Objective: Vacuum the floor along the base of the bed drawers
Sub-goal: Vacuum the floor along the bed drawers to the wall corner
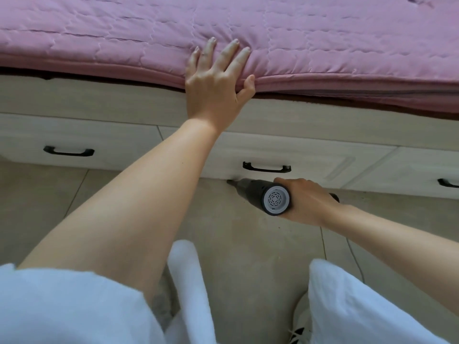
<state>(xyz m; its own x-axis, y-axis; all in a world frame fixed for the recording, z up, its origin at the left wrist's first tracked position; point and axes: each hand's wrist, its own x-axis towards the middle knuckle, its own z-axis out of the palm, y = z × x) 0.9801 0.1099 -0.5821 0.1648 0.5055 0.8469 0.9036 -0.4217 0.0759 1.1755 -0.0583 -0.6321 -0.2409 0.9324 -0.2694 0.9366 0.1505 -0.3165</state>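
My right hand (308, 202) grips a dark handheld vacuum (258, 193) with a round grey rear cap. Its narrow nozzle tip touches the floor right at the base of the middle white drawer (310, 157), just below the drawer's black handle (267, 167). My left hand (216, 80) rests flat on the edge of the pink quilted mattress cover (248, 28), fingers straight on top and thumb against the side edge. The left forearm crosses the drawer fronts.
Further white drawers with black handles lie to the left (68, 151) and right (447, 182). Beige floor tiles (248, 256) run in front of the bed. A thin cord (355, 259) trails on the floor. White trouser legs and a shoe (301, 324) are at the bottom.
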